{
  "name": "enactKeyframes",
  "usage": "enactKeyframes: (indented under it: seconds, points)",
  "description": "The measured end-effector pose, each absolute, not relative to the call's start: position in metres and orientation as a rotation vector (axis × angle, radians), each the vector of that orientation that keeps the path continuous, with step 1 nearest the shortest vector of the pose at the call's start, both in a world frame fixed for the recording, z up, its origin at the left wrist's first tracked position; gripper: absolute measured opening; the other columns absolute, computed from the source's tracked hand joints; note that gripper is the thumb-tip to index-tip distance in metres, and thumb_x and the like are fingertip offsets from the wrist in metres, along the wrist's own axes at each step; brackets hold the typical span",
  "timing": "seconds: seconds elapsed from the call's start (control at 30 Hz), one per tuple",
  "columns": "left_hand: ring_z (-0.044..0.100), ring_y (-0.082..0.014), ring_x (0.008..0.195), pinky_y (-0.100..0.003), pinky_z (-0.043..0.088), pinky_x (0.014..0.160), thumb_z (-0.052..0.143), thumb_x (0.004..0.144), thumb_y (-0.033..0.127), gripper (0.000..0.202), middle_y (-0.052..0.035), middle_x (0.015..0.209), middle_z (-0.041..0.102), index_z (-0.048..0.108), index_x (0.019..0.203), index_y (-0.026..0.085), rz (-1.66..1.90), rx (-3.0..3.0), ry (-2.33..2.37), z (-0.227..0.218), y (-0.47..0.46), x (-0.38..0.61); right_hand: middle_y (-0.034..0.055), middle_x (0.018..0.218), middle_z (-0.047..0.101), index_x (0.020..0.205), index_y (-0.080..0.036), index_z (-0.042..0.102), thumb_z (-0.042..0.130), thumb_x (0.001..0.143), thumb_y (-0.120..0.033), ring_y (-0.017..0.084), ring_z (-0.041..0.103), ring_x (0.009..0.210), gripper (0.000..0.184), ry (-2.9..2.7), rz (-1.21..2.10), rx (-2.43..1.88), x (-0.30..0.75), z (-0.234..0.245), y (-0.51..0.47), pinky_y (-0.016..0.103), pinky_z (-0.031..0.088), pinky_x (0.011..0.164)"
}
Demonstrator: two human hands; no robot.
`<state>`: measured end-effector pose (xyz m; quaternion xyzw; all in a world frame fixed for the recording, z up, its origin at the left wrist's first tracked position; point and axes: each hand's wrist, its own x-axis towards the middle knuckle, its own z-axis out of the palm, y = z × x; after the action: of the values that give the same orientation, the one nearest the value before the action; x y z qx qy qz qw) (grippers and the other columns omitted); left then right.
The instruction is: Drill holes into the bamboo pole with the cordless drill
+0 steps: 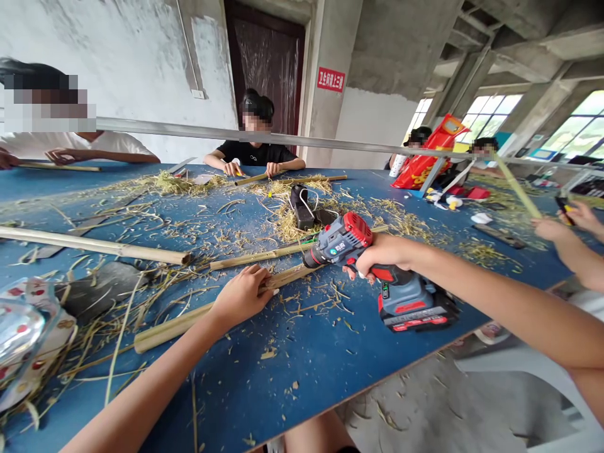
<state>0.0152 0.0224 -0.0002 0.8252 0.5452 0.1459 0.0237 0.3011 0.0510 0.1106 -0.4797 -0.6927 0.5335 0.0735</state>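
Note:
My left hand [246, 290] is closed over a bamboo tube [172, 327] lying on the blue table [264, 390]. My right hand [380, 257] is wrapped round the handle of a red and grey cordless drill [342, 238]. The drill points left, its front end at the far end of the tube; the bit's tip cannot be made out. Just behind lies a thinner bamboo piece [259, 257] with small holes along it. A black object with a white cord [304, 211] stands among shavings beyond the drill.
A thick bamboo pole [99, 244] and a patterned bag [33, 340] lie at left. Shavings litter the table. A metal bar [189, 130] spans above it. Co-workers sit opposite; at right, another person's hands [559, 236] hold a bamboo strip. A red bag [419, 167] stands further back.

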Motion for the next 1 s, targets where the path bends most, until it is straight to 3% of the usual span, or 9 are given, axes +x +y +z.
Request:
enactKeyframes:
  seconds: [1.0]
  points:
    - [0.057,-0.0201,0.081,-0.029,0.044,0.068,0.043,0.077,0.037,0.030,-0.0065,0.087,0.061,0.058,0.095,0.019,0.449,2.485,1.659,-0.0032,0.0257,0.0128,0.0034,0.067,0.062,0.066,-0.013,0.063,0.053,0.051,-0.009,0.011,0.051,0.053,0.018,-2.135,1.499,-1.453,0.3075,0.1035,0.0515,0.022,0.043,0.046]
